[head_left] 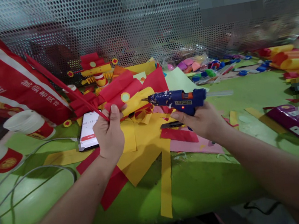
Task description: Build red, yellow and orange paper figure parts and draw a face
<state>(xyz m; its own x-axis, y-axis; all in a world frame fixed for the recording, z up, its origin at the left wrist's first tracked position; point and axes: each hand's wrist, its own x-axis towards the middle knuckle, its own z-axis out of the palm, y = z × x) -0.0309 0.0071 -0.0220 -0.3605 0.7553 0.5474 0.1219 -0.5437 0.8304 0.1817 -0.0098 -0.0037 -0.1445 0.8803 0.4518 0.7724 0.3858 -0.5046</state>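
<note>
head view: right grip (209, 120) wrapped snugly around blue glue gun (174, 99)

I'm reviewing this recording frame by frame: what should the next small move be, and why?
Probably a light squeeze of glue onto the yellow paper piece. The right hand holds the blue glue gun, its red light lit and its nozzle at that piece, while the left hand holds the red paper roll beside it.
</note>
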